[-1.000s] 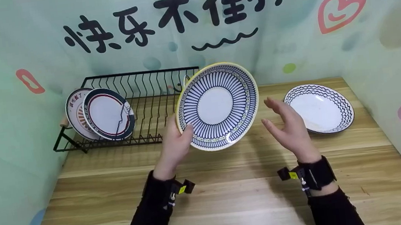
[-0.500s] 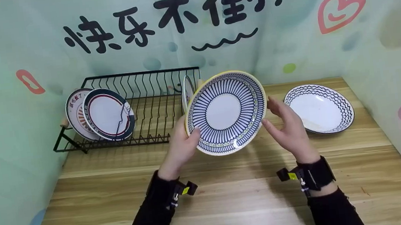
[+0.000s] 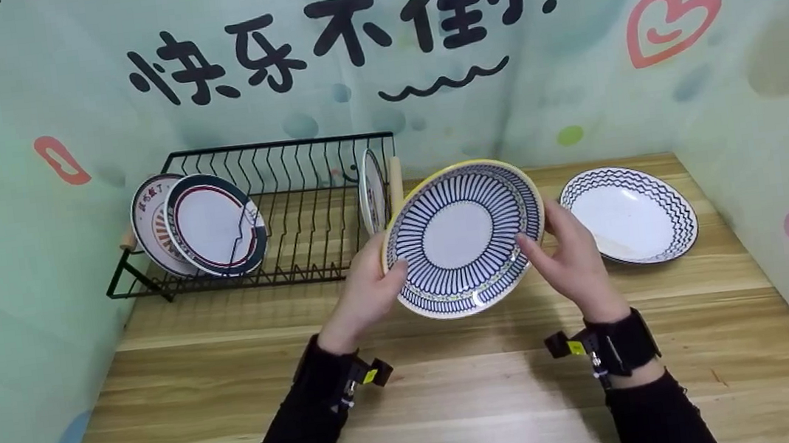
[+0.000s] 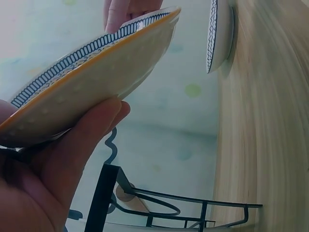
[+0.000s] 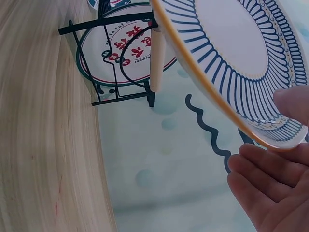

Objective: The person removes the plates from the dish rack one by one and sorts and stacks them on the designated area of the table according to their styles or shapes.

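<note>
A yellow-rimmed plate [image 3: 459,235] with blue radiating stripes is held up, tilted, above the table in the head view. My left hand [image 3: 365,288] grips its left edge, thumb on the patterned face and fingers under the pale underside, as the left wrist view shows. At the opposite edge, my right hand [image 3: 570,261] holds the plate with its thumb over the rim [image 5: 231,113] and its fingers [image 5: 265,169] below. A white oval dish [image 3: 631,213] with a wavy black border lies on the table just beyond the right hand.
A black wire dish rack [image 3: 289,211] stands at the back left. Two plates lean at its left end, the front one a dark-rimmed plate [image 3: 213,227]. Another plate [image 3: 372,190] stands edge-on near its right end by a wooden handle [image 3: 396,180]. Printed cloth walls [image 3: 324,122] enclose the table.
The left hand has brought the plate right and toward the person, away from the rack. The right hand, apart from it a second ago, now holds its right edge.
</note>
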A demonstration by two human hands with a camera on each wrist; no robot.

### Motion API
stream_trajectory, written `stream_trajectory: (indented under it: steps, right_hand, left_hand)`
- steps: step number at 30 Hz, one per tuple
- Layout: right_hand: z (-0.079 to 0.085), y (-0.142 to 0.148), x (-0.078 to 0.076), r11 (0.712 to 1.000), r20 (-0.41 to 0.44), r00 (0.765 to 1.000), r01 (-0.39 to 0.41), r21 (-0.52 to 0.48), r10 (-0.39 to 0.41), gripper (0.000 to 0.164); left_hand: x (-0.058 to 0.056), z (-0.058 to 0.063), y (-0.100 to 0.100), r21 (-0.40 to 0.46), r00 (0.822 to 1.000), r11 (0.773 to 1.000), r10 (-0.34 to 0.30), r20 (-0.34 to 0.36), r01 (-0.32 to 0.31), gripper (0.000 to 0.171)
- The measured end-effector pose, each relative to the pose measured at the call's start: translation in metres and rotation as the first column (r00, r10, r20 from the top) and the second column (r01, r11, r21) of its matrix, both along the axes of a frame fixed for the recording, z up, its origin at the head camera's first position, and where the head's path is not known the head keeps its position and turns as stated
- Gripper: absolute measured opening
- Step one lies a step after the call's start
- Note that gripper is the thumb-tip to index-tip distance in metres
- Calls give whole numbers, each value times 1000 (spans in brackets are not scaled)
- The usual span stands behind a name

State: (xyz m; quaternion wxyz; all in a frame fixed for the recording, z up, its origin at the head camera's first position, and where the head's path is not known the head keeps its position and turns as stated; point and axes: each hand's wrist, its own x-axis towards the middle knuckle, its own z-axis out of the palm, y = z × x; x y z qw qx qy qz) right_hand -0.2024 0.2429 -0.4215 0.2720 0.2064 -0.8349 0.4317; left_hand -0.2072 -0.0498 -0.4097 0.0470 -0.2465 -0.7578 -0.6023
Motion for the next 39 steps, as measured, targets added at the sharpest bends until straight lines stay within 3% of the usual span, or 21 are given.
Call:
stream_trajectory:
  steps: [5,12,26,31,39]
  right_hand:
    - [-1,2,0,1000,0,1000,27,14,-27,32]
    - [-2,3,1,994,-18,995,97,47,-96,5]
    - [3,7,5,989,13,991,130,71,-131,9]
    - [4,8,6,978,44,984,164,127,-171,11]
    - [6,11,6,966,-9,982,186,177,-187,16]
  left_hand:
    - [0,0,0,-46,999,998,-35,-10,34,43]
    - [-2,-1,1,-12,995,995,-103,11,103,46]
    - [-4,-8,4,3,991,992,-130,40,130,51]
    - [-3,-10,6,-13,990,991,-135,29,135,49]
    - [-6,-12,10,59,977,980,-195,84,191,50]
